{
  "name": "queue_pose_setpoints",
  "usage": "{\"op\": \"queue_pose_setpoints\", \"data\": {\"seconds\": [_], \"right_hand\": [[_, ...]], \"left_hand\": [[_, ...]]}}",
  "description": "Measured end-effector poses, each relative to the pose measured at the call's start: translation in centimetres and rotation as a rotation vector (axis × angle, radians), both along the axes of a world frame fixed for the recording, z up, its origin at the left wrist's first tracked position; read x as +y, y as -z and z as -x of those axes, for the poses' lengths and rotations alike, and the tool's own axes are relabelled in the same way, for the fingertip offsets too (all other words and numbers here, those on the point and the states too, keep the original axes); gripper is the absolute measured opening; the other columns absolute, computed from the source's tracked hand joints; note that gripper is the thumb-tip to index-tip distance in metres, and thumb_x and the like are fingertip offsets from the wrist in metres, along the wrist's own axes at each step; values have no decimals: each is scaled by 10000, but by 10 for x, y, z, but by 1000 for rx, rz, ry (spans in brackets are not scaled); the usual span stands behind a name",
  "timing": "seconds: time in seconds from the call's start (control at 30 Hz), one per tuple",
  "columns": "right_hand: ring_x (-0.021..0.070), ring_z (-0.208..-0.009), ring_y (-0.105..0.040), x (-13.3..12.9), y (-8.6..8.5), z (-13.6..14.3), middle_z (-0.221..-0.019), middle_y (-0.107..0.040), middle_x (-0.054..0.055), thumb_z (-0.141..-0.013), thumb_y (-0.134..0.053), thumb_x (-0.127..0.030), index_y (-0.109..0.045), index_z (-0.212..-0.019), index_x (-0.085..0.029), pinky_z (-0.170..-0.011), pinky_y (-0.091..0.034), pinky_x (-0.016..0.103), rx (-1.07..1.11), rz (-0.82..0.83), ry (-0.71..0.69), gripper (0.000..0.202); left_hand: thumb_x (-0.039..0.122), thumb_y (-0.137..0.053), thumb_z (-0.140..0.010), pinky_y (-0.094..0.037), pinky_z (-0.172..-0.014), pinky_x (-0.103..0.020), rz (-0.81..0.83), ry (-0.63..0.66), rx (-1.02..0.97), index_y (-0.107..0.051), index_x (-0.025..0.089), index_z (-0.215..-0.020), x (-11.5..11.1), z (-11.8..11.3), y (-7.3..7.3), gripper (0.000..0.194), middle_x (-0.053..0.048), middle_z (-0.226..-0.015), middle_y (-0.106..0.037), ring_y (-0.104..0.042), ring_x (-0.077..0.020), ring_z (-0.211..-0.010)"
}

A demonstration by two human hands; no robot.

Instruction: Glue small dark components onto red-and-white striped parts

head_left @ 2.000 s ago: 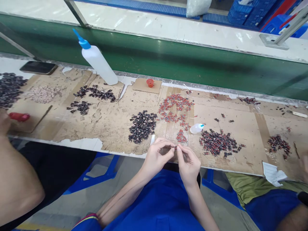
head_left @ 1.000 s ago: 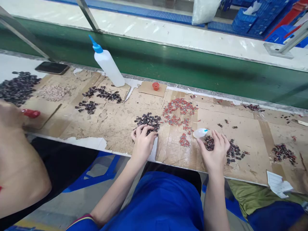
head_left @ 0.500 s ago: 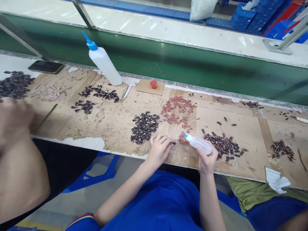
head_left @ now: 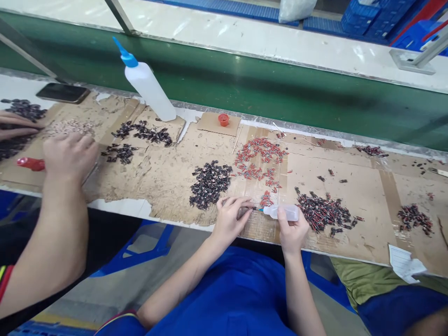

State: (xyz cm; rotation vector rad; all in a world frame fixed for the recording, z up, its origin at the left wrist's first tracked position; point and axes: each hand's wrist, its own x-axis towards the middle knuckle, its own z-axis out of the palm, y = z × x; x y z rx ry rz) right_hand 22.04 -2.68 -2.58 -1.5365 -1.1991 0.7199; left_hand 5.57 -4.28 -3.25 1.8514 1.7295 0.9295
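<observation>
My left hand [head_left: 231, 213] pinches a small black part [head_left: 254, 208] by the table's front edge. Wrapped in my right hand [head_left: 293, 233] is a small translucent squeeze bottle [head_left: 285, 212], lying nearly level. Its blue tip meets or almost meets the black part; I cannot tell whether they touch. A pile of black parts [head_left: 210, 184] lies just left of my left hand. Beyond my hands are small red pieces [head_left: 261, 151], with a few close behind the bottle tip [head_left: 266, 199]. To the right of my right hand sits a heap of black-and-red parts [head_left: 324, 212].
At the left a co-worker's hands [head_left: 72, 156] are over the cardboard, near dark parts [head_left: 26, 109] and a red-handled tool [head_left: 31, 163]. A large white bottle [head_left: 150, 91], a phone [head_left: 63, 93] and a red cup [head_left: 223, 120] stand along the back.
My right hand has brought the bottle left and tipped it level, its nozzle now at the black part. My left hand has barely moved. The co-worker's hand has shifted right.
</observation>
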Motion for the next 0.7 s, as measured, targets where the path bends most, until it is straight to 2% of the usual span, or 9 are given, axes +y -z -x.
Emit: {"op": "queue_pose_setpoints", "data": {"seconds": [0.3,0.57,0.7], "right_hand": [[143,-505,-558,0,9,-4,-563,-627,10,-763,-643,-501,-615,-677,-167,-513,-453,250,-95,38,-55,345],[155,-514,-586,0,2,-1,-572,-650,20,-754,-636,-510,-622,-663,-168,-507,-465,251,-91,19,21,354],[153,-507,-576,0,1,-1,-562,-642,16,-754,-639,-506,-625,-663,-165,-503,-463,254,-67,12,9,353]], "left_hand": [[172,-615,-848,-293,-972,-426,55,-15,-14,-593,248,-1050,1,0,-4,217,9,-947,-766,-653,-211,-989],[192,-613,-849,-301,-976,-434,82,-34,-1,-611,251,-1012,1,0,-4,173,-1,-935,-766,-640,-224,-1025],[185,-623,-843,-296,-967,-435,67,-27,-5,-605,251,-1019,1,0,-4,188,3,-934,-767,-643,-223,-1019]]}}
